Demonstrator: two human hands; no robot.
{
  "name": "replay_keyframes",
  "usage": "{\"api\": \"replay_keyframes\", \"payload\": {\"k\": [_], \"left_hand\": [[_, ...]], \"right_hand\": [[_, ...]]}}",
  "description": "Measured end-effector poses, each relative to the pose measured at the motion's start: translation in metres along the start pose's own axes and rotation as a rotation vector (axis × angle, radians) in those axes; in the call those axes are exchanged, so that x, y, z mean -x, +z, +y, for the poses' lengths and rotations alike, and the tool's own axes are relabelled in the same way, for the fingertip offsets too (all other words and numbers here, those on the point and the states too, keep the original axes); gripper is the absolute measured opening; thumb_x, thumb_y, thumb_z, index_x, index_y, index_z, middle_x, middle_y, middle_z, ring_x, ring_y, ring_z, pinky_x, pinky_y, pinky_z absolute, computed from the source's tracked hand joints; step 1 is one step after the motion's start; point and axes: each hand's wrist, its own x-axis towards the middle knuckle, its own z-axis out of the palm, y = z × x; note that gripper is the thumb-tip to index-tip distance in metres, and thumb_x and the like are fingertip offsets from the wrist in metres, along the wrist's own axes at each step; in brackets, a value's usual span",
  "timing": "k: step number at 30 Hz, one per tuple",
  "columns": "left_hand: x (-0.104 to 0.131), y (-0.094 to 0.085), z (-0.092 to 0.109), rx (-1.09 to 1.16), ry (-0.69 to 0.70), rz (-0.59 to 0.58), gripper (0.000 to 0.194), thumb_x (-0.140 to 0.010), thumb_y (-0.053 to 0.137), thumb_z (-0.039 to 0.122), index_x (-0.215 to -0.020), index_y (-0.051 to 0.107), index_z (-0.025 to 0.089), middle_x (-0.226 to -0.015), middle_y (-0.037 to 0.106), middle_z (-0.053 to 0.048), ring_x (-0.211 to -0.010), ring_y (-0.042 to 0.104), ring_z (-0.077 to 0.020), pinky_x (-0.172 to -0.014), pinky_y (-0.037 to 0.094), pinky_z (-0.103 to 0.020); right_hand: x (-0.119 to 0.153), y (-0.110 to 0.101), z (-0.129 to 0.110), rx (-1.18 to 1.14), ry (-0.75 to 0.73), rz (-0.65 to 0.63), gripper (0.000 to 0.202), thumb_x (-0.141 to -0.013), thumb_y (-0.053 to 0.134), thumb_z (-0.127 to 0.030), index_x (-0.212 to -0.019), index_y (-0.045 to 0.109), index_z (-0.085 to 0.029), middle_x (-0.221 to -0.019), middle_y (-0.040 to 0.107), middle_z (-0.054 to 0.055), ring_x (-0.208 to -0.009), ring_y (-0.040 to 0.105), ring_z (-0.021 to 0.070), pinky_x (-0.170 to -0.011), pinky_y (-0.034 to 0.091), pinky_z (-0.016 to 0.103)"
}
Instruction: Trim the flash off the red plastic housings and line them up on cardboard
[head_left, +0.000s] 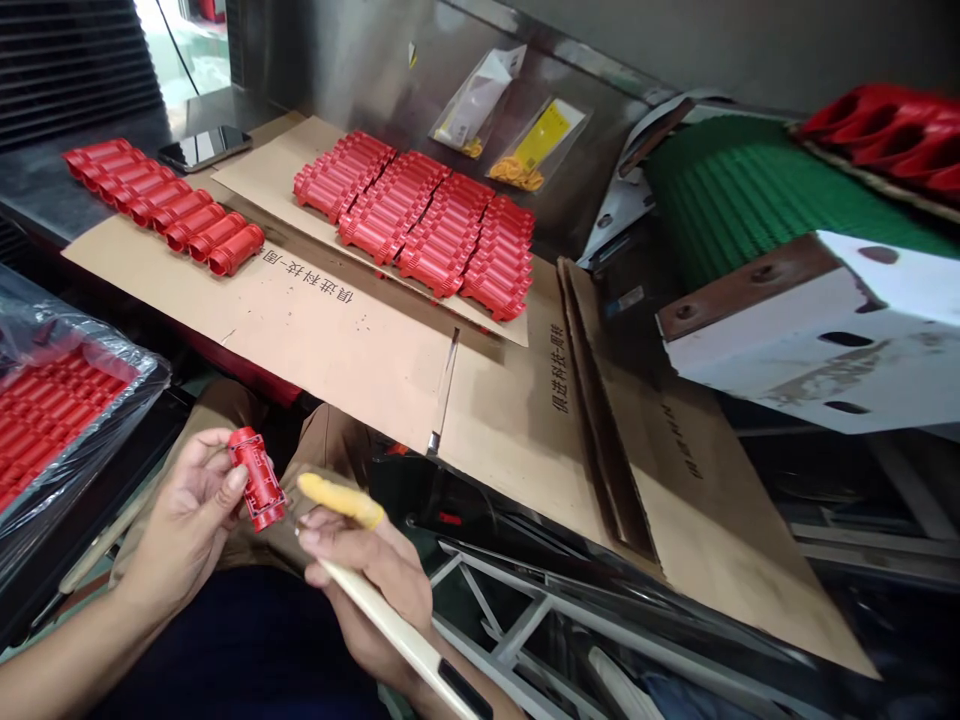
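Between its thumb and fingers, my left hand [196, 505] grips a small red plastic cylinder [256, 478] with ribs and cut-outs, held nearly upright over my lap. My right hand [367, 560], a yellow cover on its index finger, is wrapped round a cream-coloured, pen-like tool [390, 632] with a dark section near its lower end. The tool's tip is near the red cylinder, just right of it; contact cannot be made out. On the cardboard [390, 360] beyond lie a row of red cylinders [180, 212] at the left and several packed blocks of red parts [412, 220] further back.
At the left edge stands a plastic-lined box [146, 375] of red parts. A phone [205, 148] lies behind the row. Two plastic bags [536, 145] with yellow items rest at the back. A green ribbed belt [765, 190] with a white metal frame juts in at the right.
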Motion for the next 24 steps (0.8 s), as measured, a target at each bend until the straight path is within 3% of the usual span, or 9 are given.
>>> {"api": "replay_keyframes", "payload": {"k": [4,9,17,24], "left_hand": [[0.003,-0.005,-0.005,-0.116,0.280,0.028,0.027,-0.090,0.085,0.026,-0.107,0.065,0.029,-0.100,0.077,0.001,-0.088,0.074,-0.0148,-0.080,0.064,-0.024],[0.009,-0.001,-0.003,-0.228,0.393,0.066,0.026,-0.089,0.085,0.021,-0.106,0.067,0.029,-0.101,0.078,0.002,-0.089,0.075,-0.0126,-0.084,0.063,-0.018],[0.010,-0.002,-0.004,-0.254,0.367,0.073,0.026,-0.088,0.086,0.025,-0.105,0.066,0.029,-0.098,0.078,0.002,-0.082,0.075,-0.0146,-0.075,0.064,-0.021],[0.014,0.001,-0.001,-0.265,0.317,0.116,0.029,-0.085,0.090,0.028,-0.103,0.068,0.031,-0.098,0.076,0.003,-0.084,0.072,-0.0162,-0.077,0.062,-0.023]], "right_hand": [[0.000,0.005,0.007,0.158,-0.063,0.101,0.033,-0.098,0.067,-0.002,-0.127,0.072,-0.017,-0.116,0.078,0.015,-0.104,0.078,0.0231,-0.088,0.071,0.034],[-0.003,0.010,0.009,0.170,-0.112,0.123,0.038,-0.096,0.067,0.000,-0.131,0.071,-0.015,-0.118,0.077,0.017,-0.103,0.077,0.0241,-0.084,0.072,0.037],[-0.001,0.010,0.011,0.149,-0.119,0.125,0.033,-0.099,0.067,-0.004,-0.130,0.072,-0.014,-0.120,0.079,0.017,-0.108,0.078,0.0262,-0.085,0.072,0.039],[0.002,0.009,0.009,0.119,-0.070,0.111,0.035,-0.097,0.065,-0.002,-0.128,0.071,-0.016,-0.116,0.080,0.015,-0.111,0.079,0.0264,-0.089,0.071,0.037]]}}
